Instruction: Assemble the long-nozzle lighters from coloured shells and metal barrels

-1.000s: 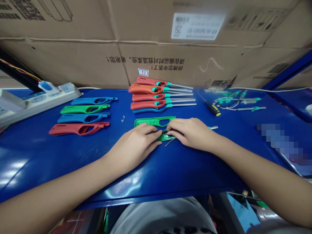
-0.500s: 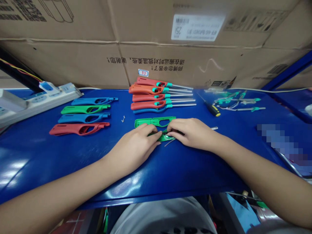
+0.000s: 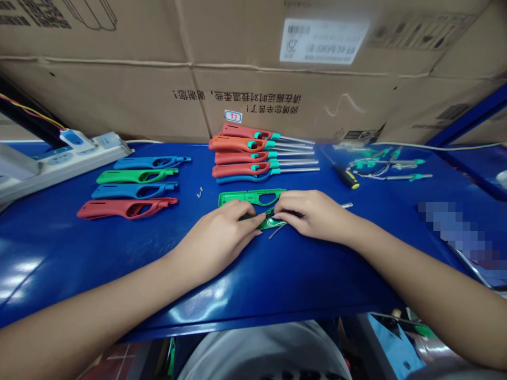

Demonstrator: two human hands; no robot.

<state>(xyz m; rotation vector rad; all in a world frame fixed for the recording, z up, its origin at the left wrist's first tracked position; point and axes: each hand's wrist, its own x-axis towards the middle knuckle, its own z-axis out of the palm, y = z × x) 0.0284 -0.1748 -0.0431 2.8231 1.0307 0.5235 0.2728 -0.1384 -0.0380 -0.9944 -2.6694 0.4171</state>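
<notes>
Near the middle of the blue table, both my hands work on an open green lighter casing half (image 3: 270, 222) with pale wires inside. My left hand (image 3: 226, 235) closes on the casing's left part, its thumb and index finger at a small dark piece. My right hand (image 3: 309, 214) pinches at the casing's right part; what lies under its fingertips is hidden. A metal tube (image 3: 347, 205) sticks out beyond my right hand. A thin grey strand pokes out below the casing. Just behind my hands rests another green casing half (image 3: 253, 197), its inside facing up.
Several red and blue lighters with metal tubes (image 3: 241, 170) lie at the back. Coloured casings (image 3: 127, 209) line the left, beside a white power strip (image 3: 67, 161). A screwdriver (image 3: 347, 177) and wired teal parts (image 3: 380, 163) lie back right. A cardboard box (image 3: 130, 105) stands behind.
Both hands stay at the green casing with almost the same grip. The right fingertips have shifted very slightly to the right. The view has moved a little.
</notes>
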